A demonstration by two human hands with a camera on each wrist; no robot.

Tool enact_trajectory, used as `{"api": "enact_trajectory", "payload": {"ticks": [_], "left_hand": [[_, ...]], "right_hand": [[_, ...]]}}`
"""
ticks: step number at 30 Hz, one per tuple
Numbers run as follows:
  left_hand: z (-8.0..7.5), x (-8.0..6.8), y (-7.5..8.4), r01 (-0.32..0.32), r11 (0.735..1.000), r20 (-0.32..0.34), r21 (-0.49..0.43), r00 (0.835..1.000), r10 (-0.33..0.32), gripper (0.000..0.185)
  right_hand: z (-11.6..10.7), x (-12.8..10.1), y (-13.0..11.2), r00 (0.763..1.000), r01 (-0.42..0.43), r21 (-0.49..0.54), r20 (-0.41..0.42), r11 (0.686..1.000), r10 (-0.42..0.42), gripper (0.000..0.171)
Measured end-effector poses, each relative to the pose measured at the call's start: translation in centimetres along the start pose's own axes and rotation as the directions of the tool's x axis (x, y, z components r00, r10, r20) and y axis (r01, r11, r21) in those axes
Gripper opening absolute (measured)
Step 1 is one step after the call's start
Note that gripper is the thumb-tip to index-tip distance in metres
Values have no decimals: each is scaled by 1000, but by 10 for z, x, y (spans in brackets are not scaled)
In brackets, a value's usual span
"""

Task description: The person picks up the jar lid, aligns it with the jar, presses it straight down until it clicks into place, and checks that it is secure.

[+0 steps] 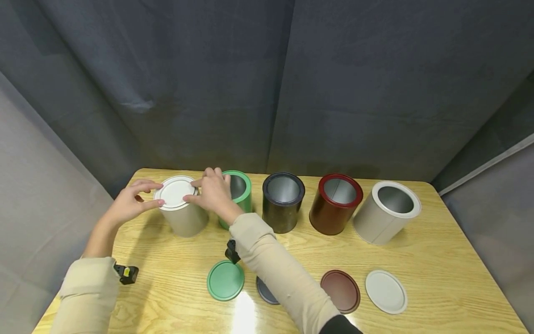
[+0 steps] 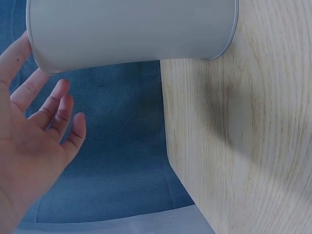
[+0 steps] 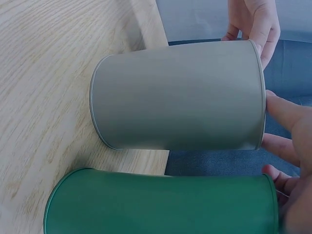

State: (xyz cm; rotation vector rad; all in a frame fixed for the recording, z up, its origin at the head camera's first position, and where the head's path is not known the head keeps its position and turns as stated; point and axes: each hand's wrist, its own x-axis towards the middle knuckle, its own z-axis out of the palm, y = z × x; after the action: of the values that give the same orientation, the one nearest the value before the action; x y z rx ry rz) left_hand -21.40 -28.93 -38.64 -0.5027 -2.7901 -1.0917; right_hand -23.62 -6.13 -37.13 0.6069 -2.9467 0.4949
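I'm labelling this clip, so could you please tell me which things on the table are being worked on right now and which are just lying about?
In hand:
- beige can
- white lid on it, touched at its rim by left hand and right hand

Lying about:
- green can, black can, red can, white can, all open
- green lid, red lid, loose white lid

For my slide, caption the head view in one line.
Both hands, left hand and right hand, press a white round lid onto a beige metal can.
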Motion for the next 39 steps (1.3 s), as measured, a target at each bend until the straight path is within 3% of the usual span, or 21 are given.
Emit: {"api": "enact_trajectory", "payload": {"ticks": [6,14,18,25,39], "left_hand": [[0,0,1,10,1000,-4,-8,1000,-10,40],[0,-2,-2,-42,999,0,22,999,42,43],[2,1,-5,-37,999,33,18,999,37,47],[2,10,-1,35,999,136,-3,990,-35,60],[0,13,8,11,1000,167,19,986,-14,61]], "right_hand": [[0,0,0,1000,-10,-10,3,1000,10,50],[0,-1,-2,1000,-5,-19,-1,1000,5,53],[1,0,-1,1000,12,-35,1,999,-12,60],[3,4,2,998,41,-71,46,997,-38,67],[1,6,3,995,61,-82,82,995,-54,64]]}}
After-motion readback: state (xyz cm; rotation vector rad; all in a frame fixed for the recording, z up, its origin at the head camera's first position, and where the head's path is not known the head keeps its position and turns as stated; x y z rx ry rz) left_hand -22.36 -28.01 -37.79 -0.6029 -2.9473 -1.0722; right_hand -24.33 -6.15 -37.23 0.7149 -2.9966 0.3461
